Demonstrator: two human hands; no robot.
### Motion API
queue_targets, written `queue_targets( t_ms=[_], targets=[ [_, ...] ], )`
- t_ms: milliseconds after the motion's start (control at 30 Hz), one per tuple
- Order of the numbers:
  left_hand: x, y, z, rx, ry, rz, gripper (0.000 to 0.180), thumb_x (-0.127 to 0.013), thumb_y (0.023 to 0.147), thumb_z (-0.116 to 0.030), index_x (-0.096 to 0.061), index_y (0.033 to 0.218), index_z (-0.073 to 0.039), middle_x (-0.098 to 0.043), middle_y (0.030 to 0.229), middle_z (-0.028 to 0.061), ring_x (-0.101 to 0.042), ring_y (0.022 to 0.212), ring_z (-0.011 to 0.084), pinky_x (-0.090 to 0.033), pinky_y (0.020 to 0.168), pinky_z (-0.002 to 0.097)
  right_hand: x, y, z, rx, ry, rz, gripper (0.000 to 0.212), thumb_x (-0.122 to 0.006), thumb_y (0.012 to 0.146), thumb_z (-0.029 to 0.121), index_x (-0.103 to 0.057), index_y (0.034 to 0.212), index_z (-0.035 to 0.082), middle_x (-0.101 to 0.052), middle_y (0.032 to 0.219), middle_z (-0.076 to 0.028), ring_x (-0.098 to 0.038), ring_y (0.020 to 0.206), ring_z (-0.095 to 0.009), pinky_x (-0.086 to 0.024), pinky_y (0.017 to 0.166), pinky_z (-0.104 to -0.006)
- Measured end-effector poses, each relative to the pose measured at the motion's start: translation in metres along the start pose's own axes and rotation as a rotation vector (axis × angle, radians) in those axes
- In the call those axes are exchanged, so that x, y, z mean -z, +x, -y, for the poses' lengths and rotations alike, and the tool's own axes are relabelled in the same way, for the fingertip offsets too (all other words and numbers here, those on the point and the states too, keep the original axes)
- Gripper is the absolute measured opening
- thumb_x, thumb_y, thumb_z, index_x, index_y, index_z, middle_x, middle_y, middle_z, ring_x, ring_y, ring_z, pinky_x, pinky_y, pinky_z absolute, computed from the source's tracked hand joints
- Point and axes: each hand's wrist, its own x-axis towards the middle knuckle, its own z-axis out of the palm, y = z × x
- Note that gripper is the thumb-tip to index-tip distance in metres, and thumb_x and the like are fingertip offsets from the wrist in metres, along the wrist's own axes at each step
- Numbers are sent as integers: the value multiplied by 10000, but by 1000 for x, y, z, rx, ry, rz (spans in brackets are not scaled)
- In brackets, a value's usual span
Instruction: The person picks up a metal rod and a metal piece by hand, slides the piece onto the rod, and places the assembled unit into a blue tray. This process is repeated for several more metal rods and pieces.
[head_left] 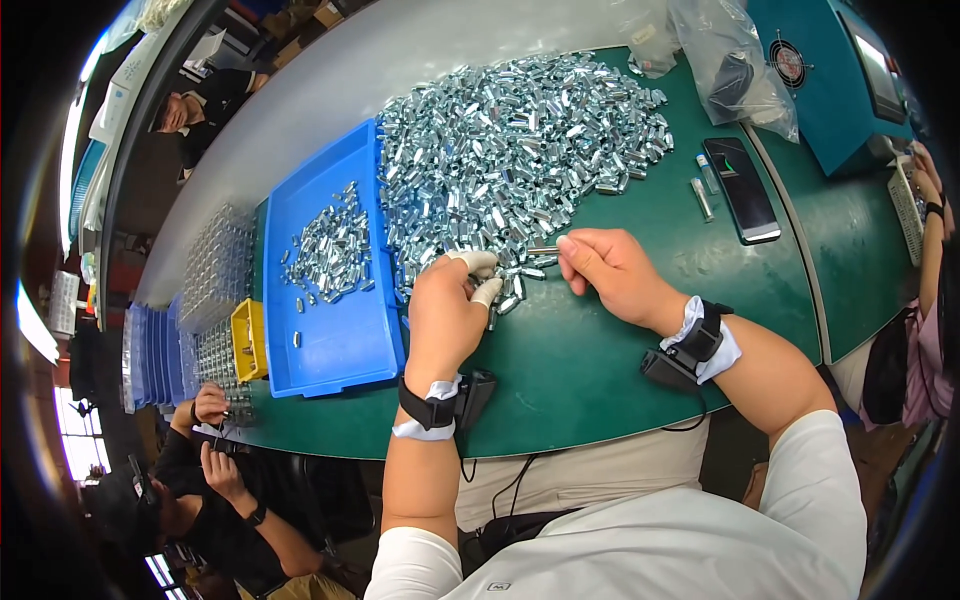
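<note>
A large heap of shiny hexagonal metal pieces (pixel 520 150), like long coupling nuts, spreads over the green table. At its near edge, my left hand (pixel 447 308) is curled among the loose pieces, with pale covers on its fingertips. Thumb and forefinger come close together there; whatever lies between them is hard to make out. To the right, my right hand (pixel 618 275) pinches a thin metal rod (pixel 543 250) between thumb and fingers. The rod points left, toward my left fingertips. Left of the heap, a blue tray (pixel 335 375) holds a smaller pile of metal pieces (pixel 335 245).
A phone (pixel 742 190) and two small tubes (pixel 703 198) lie on the right. Beyond them are a plastic bag (pixel 735 75) and a teal machine (pixel 825 80). A yellow bin (pixel 249 340) and stacked clear trays (pixel 217 265) stand left. Co-workers sit on both sides.
</note>
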Motion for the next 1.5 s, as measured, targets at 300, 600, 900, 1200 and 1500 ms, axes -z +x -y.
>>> queue_targets(
  t_ms=[300, 600, 900, 1200, 1500],
  targets=[
    [-4, -3, -12, 16, -393, -63, 171, -672, 867, 24, -683, 1032, -24, -644, 855, 58, -626, 731, 130, -498, 663, 268, 0, -2, 1, 32, -62, 7, 396, -497, 1029, 272, -579, 724, 33, -557, 614, 6, -515, 566, -58, -408, 523, -251],
    [-10, -6, -15, -49, -526, 89, 173, -655, 890, 19, -673, 1061, -5, -676, 865, 50, -641, 756, 119, -513, 686, 234, 0, -1, 7, 59, -187, 64, 398, -493, 1028, 253, -577, 711, 26, -560, 617, -16, -523, 566, -80, -414, 539, -265],
    [-12, -7, -16, 81, -532, 161, 187, -668, 891, 8, -683, 1077, 11, -697, 838, 52, -642, 741, 112, -519, 675, 237, 2, -1, 6, 40, -206, 68, 386, -498, 1024, 243, -585, 721, 21, -568, 610, -23, -538, 562, -90, -424, 540, -268],
    [-23, -8, -21, -17, -515, 120, 168, -681, 885, 0, -692, 1053, -1, -714, 877, 57, -673, 762, 117, -532, 688, 246, -2, -3, 0, 113, -266, 132, 365, -497, 1019, 232, -588, 734, 22, -582, 630, -30, -547, 563, -95, -428, 542, -268],
    [16, 2, -1, 21, -624, -513, 234, -667, 934, -94, -632, 1159, -41, -653, 824, 15, -529, 630, 45, -408, 547, 197, 6, 3, -6, 5, 34, -24, 393, -483, 1035, 286, -588, 750, 37, -567, 633, 4, -517, 584, -59, -414, 544, -242]
  ],
)
